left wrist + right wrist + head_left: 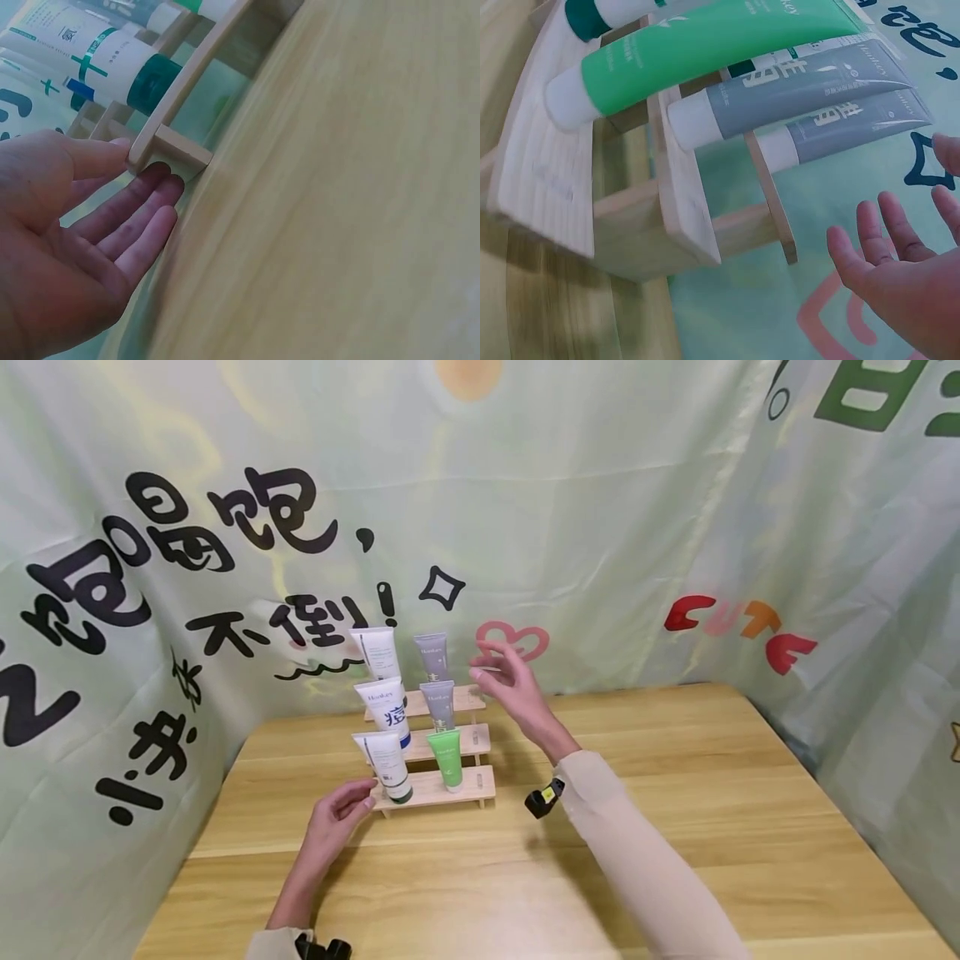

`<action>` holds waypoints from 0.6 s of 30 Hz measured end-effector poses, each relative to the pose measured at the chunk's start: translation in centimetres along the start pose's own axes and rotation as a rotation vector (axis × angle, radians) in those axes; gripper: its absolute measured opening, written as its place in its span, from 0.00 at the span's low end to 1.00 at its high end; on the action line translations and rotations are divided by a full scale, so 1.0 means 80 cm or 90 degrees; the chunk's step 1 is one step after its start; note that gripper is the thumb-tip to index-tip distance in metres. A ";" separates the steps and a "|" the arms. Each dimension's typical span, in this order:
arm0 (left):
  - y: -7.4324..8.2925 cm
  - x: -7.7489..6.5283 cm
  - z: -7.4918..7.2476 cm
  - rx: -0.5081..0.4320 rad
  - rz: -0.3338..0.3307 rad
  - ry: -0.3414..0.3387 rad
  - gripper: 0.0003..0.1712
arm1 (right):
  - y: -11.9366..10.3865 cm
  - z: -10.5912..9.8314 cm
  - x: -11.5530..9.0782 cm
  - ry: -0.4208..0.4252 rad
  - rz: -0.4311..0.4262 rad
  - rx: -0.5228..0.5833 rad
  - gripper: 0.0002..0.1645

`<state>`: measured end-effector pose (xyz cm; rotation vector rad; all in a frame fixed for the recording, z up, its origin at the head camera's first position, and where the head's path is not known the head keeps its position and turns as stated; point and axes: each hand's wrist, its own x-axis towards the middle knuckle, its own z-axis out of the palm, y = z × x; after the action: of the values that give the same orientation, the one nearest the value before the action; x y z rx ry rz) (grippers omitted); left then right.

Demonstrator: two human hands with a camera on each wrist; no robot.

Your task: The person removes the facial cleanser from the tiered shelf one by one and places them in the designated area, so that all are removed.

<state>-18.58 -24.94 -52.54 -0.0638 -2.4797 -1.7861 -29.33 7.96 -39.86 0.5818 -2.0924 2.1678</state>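
Left grip [339, 817], one: fingers loosely extended at the end of the wooden rack's [480, 781] bottom step, not clenched; contact uncertain. Right grip [517, 689], one: fingers relaxed, holding nothing, apart from the rack. Progress, as judged: all three steps stocked, two tubes each; setting-out appears done, though whether adjusting remains cannot be told. Rack: at left grip's 2 o'clock, right grip's 8. White tubes [386, 760], three, left column. Grey tubes [440, 703], two, behind green tube [446, 756], one. Table [465, 877], wooden, beneath.
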 end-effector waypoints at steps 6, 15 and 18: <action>0.000 0.000 -0.001 -0.021 -0.012 0.000 0.18 | 0.007 0.013 0.011 -0.017 0.023 0.048 0.31; 0.000 -0.004 0.001 -0.091 -0.047 -0.012 0.21 | 0.009 0.028 0.022 -0.048 0.048 0.028 0.29; -0.002 -0.003 0.002 -0.091 -0.057 -0.013 0.21 | 0.007 0.034 0.026 -0.049 0.056 0.021 0.26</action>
<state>-18.36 -24.88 -52.76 0.0203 -2.4004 -2.0064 -30.83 4.81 -39.74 0.5965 -2.1634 2.2659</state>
